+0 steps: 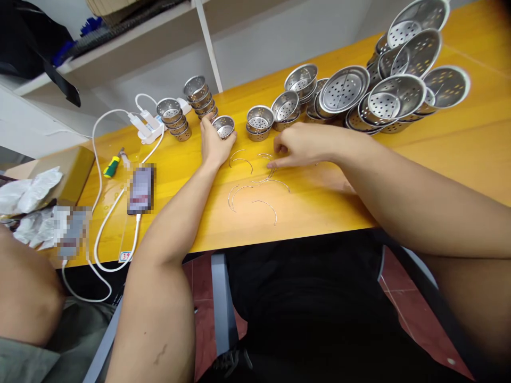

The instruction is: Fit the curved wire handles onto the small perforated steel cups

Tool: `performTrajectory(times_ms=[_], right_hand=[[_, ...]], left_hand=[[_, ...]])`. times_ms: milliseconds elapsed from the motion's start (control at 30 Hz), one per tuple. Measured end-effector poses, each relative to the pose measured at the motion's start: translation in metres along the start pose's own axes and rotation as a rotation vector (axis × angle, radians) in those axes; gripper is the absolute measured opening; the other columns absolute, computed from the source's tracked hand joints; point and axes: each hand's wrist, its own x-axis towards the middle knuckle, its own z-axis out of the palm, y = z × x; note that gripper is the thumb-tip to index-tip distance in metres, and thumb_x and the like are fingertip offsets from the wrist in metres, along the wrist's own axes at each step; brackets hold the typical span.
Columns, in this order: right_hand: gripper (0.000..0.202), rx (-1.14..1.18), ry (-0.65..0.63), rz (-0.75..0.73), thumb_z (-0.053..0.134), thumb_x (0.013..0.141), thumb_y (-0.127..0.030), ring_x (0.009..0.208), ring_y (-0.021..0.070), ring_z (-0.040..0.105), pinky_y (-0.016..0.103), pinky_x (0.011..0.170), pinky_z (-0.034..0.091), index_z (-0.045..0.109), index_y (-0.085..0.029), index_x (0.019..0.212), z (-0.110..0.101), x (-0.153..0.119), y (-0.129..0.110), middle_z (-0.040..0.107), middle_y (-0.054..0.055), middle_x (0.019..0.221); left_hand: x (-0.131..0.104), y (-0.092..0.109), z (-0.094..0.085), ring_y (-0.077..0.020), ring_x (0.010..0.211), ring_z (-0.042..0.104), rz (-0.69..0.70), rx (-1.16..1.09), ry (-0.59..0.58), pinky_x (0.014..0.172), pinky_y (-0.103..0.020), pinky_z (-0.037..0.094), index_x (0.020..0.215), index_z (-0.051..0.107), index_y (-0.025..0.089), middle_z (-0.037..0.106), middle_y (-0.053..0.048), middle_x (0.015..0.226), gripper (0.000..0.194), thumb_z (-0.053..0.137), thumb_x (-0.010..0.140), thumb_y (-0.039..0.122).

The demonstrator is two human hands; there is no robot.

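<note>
My left hand (215, 148) is closed round the side of a small perforated steel cup (224, 127), which stands upright on the table with its mouth up. Over a loose group of thin curved wires, my right hand (294, 144) reaches down with fingers curled, its fingertips at a curved wire (273, 173); the exact contact is partly hidden. More bent wires lie nearer to me, among them one curved wire (267, 204) close to the table's front edge. Just beyond my hands stands a short stack of perforated cups (260, 125).
Larger perforated steel bowls (395, 101) are piled at the back right. Two cup stacks (174, 119) stand back left, by a white power strip (149, 127). On the left lie a phone (140, 190) with a white cable, a green-yellow-handled tool (112, 166) and another person's arm (27, 287).
</note>
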Motion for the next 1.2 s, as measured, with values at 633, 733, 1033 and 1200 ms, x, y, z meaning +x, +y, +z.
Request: performTrajectory(times_ms=[633, 733, 1033, 1200], right_hand=[[0.025, -0.082, -0.087, 0.061, 0.087, 0.116, -0.044, 0.095, 0.0334, 0.085, 0.042, 0.079, 0.053, 0.093, -0.020, 0.121, 0.001, 0.000, -0.031, 0.095, 0.013, 0.113], [0.018, -0.045, -0.144, 0.035, 0.092, 0.111, -0.035, 0.093, 0.0293, 0.083, 0.039, 0.079, 0.052, 0.092, -0.021, 0.121, 0.002, 0.000, -0.032, 0.094, 0.009, 0.112], [0.019, -0.087, -0.188, 0.026, 0.077, 0.112, -0.008, 0.096, 0.0285, 0.080, 0.038, 0.078, 0.049, 0.090, -0.021, 0.107, 0.005, -0.003, -0.050, 0.092, 0.009, 0.110], [0.012, -0.190, -0.218, 0.067, 0.089, 0.113, -0.023, 0.106, 0.0324, 0.083, 0.038, 0.075, 0.046, 0.091, -0.015, 0.122, 0.003, -0.007, -0.068, 0.092, 0.017, 0.127]], left_hand=[[0.000, -0.016, 0.014, -0.0425, 0.188, 0.056, 0.176, 0.034, -0.070, 0.167, -0.068, 0.039, 0.158, 0.055, 0.034, 0.067, -0.016, 0.178, 0.090, 0.115, 0.093, 0.053], [0.001, -0.020, 0.015, -0.0429, 0.186, 0.058, 0.190, 0.035, -0.072, 0.166, -0.069, 0.039, 0.157, 0.057, 0.034, 0.068, -0.016, 0.176, 0.090, 0.116, 0.092, 0.054], [0.003, -0.026, 0.016, -0.0429, 0.181, 0.061, 0.206, 0.055, -0.081, 0.164, -0.070, 0.042, 0.154, 0.058, 0.033, 0.067, -0.016, 0.174, 0.090, 0.118, 0.089, 0.055], [0.003, -0.026, 0.016, -0.0436, 0.183, 0.059, 0.221, 0.028, -0.081, 0.165, -0.070, 0.040, 0.154, 0.058, 0.033, 0.066, -0.016, 0.175, 0.091, 0.114, 0.091, 0.065]])
